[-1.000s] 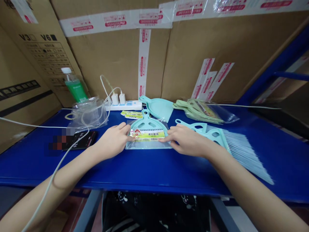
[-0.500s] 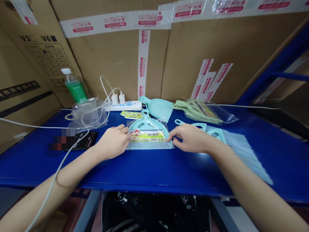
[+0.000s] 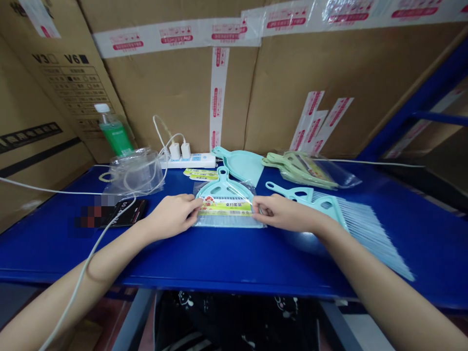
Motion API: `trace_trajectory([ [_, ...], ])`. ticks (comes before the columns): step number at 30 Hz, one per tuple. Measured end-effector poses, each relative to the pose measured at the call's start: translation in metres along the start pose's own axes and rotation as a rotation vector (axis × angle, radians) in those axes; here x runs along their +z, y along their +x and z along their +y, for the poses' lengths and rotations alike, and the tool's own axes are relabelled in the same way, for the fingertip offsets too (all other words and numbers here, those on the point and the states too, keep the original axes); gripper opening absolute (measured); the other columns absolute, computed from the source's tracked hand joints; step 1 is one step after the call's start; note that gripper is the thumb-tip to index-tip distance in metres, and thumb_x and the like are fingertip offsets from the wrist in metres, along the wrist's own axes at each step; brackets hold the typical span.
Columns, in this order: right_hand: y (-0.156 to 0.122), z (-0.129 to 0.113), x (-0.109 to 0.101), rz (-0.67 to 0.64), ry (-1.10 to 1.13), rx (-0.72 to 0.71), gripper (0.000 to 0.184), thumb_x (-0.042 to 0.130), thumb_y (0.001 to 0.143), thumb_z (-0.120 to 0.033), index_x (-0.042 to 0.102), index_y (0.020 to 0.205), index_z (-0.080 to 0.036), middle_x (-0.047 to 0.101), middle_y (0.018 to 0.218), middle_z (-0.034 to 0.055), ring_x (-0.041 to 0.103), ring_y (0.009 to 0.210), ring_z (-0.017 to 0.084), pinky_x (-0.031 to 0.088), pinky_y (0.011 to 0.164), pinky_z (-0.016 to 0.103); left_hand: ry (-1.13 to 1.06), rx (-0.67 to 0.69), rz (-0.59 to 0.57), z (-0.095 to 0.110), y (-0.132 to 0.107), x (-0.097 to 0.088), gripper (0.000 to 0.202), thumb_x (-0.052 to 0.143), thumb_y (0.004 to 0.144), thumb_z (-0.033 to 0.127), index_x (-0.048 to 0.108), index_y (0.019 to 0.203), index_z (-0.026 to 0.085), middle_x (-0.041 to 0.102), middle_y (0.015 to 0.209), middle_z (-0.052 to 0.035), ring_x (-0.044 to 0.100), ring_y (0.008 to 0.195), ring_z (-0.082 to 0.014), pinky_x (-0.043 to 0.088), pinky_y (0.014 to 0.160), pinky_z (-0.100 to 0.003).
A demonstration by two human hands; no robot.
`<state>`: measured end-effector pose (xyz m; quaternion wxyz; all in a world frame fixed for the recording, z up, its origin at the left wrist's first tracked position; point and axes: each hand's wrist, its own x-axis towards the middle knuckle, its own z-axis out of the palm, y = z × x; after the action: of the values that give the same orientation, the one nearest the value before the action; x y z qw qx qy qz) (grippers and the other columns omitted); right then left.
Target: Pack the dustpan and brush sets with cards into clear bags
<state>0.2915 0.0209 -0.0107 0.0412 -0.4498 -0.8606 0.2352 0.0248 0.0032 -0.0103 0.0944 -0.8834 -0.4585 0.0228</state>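
A light blue dustpan (image 3: 239, 187) with a brush lies in a clear plastic bag (image 3: 230, 225), flat before me with its handle pointing away. Across it runs a yellow-green label card (image 3: 223, 206). My left hand (image 3: 175, 214) pinches the bag's left edge beside the card, thumb and forefinger together. At the right edge, my right hand (image 3: 283, 210) has its fingers curled in, gripping the bag near the card's end. Several light blue brushes (image 3: 365, 229) lie to the right, partly behind my right forearm.
Behind the bag are more label cards (image 3: 201, 174), another blue dustpan (image 3: 243, 163) and bagged green dustpans (image 3: 300, 168). A power strip (image 3: 201, 161), green bottle (image 3: 116, 136), clear bags (image 3: 137, 170) and a dark phone-like device (image 3: 126, 213) are left. A white cable (image 3: 86, 268) crosses my left forearm.
My right hand's fingers have curled in and closed at the bag's right edge, where the forefinger was stretched out before. My left hand has stayed at the left edge, shifting only slightly.
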Motion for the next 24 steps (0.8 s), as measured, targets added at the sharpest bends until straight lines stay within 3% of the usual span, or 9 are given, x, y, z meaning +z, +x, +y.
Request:
trace_trajectory([
  [10,-0.003,-0.001,-0.003,-0.052,0.094,-0.035,0.018,0.048,0.083,-0.025,0.042,0.066,-0.021,0.049,0.049,-0.0052,0.045,0.047,0.011,0.031,0.051,0.024,-0.007,0.033,0.027,0.002,-0.002,-0.001,0.02,0.037,0.085,0.02,0.057,0.089,0.018,0.063,0.078,-0.0017,0.058,0.061,-0.0145,0.04,0.054,-0.025],
  [15,-0.004,0.0,-0.003,0.076,0.05,-0.116,0.023,0.046,0.084,-0.028,0.043,0.062,-0.021,0.035,0.044,-0.0086,0.032,0.043,0.009,0.027,0.05,0.024,0.052,0.085,0.194,0.004,-0.003,0.002,0.027,0.035,0.091,0.025,0.062,0.088,0.019,0.059,0.07,-0.0014,0.057,0.063,-0.0148,0.041,0.055,-0.026],
  [19,0.0,-0.002,0.003,0.236,0.058,-0.231,0.016,0.049,0.083,-0.027,0.054,0.07,-0.019,0.029,0.046,-0.0099,0.03,0.043,0.008,0.028,0.051,0.023,0.092,0.179,0.403,0.01,-0.004,0.002,0.034,0.032,0.094,0.025,0.063,0.084,0.017,0.056,0.07,-0.0029,0.055,0.068,-0.0153,0.043,0.061,-0.026],
  [21,0.003,-0.005,0.009,0.24,0.084,-0.317,0.014,0.051,0.083,-0.026,0.06,0.078,-0.018,0.03,0.049,-0.0094,0.033,0.044,0.008,0.029,0.051,0.022,0.075,0.279,0.412,0.015,-0.005,0.002,0.032,0.032,0.095,0.023,0.063,0.09,0.017,0.056,0.071,-0.0027,0.055,0.069,-0.0151,0.044,0.063,-0.026],
  [24,0.006,-0.011,0.018,0.193,0.053,-0.428,0.021,0.05,0.083,-0.022,0.066,0.096,-0.017,0.042,0.056,-0.0059,0.041,0.051,0.01,0.034,0.055,0.023,0.054,0.378,0.328,0.021,-0.005,0.004,0.029,0.036,0.094,0.024,0.06,0.109,0.018,0.057,0.074,-0.0023,0.058,0.072,-0.0156,0.046,0.067,-0.027],
])
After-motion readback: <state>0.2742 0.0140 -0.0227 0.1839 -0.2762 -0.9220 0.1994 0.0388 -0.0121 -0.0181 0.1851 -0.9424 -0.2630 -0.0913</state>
